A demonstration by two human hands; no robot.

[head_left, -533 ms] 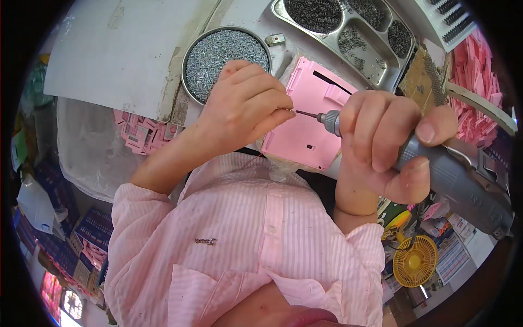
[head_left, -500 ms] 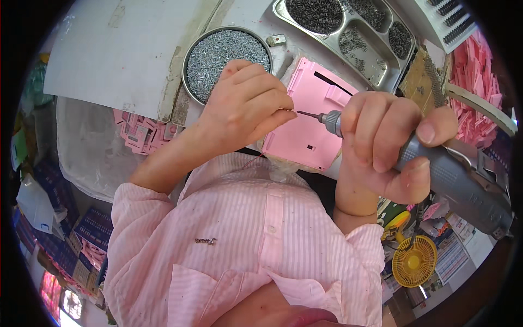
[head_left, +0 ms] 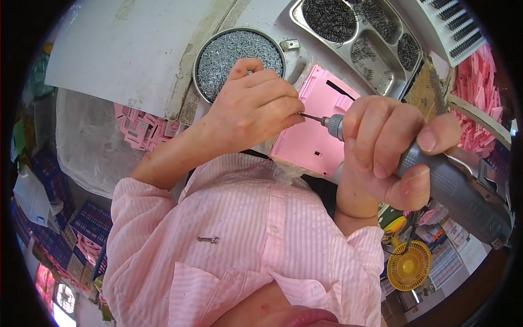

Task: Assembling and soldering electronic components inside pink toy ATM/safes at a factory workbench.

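Note:
My right hand (head_left: pixel 384 144) is wrapped around a grey electric screwdriver (head_left: pixel 460 188), its thin dark bit pointing left. Thumb and fingers of my left hand (head_left: pixel 253 106) are pinched at the tip of that bit; whatever they hold is too small to make out. Beneath both hands lies a flat pink plastic panel (head_left: pixel 305 139) with a long dark slot and a small square hole. Behind my left hand stands a round metal bowl (head_left: pixel 195 71) full of small silvery screws, partly covered by the hand.
A divided metal tray (head_left: pixel 384 84) at the far right holds dark springs and small metal parts. A white rack (head_left: pixel 444 30) carries rows of dark springs. Pink plastic parts are piled at right (head_left: pixel 479 98) and left (head_left: pixel 144 128). A small metal piece (head_left: pixel 290 44) lies by the bowl.
The bench, bowl and panel have shifted slightly right and down in view. My left hand has moved a little right, so its fingertips now meet the screwdriver bit.

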